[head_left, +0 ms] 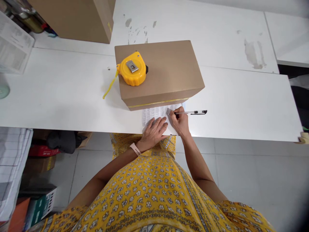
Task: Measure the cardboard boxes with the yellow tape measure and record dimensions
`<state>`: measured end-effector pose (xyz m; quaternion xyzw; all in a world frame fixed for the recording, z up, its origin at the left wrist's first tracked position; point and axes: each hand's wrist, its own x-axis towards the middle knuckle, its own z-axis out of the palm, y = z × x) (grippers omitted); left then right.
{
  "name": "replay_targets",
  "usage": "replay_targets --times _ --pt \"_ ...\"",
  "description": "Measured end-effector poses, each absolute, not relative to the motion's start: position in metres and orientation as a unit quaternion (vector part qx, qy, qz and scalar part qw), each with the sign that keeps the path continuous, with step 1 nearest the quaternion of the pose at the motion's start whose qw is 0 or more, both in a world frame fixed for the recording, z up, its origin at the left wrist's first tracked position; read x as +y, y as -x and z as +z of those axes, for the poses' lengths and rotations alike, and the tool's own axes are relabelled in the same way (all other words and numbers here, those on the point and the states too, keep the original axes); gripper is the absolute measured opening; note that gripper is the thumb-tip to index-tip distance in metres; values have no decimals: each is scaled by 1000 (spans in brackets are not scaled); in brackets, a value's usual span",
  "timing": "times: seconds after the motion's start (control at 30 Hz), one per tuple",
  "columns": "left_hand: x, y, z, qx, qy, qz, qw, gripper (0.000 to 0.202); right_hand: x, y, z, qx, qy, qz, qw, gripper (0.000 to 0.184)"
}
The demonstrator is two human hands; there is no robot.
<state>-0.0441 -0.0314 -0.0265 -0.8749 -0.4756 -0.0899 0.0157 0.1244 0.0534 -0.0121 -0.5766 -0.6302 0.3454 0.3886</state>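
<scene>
My right hand [180, 121] is closed around a pen [196, 112] with a clear barrel and a black end. The pen points left, its tip at a sheet of paper [154, 112] covered in columns of small writing. Flat on the lower part of that sheet lies my left hand [154, 131], fingers stretched out. Just beyond both hands stands a closed cardboard box [169, 71], which hides the sheet's far part. A yellow tape measure [133, 69] with a yellow wrist strap rests on the box's top left.
The white table [236, 106] has worn patches towards the back. A larger cardboard box [74, 19] stands at the back left, near a white printed container [14, 42]. Below the table's front edge on the left are a black cap [63, 141] and several boxes.
</scene>
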Motion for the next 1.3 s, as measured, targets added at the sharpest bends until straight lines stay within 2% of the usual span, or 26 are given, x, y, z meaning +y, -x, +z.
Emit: replay_targets --times 1.3 --pt "-32 45 -24 -473 876 -96 5 61 52 -123 -10 -641 575 329 387 23"
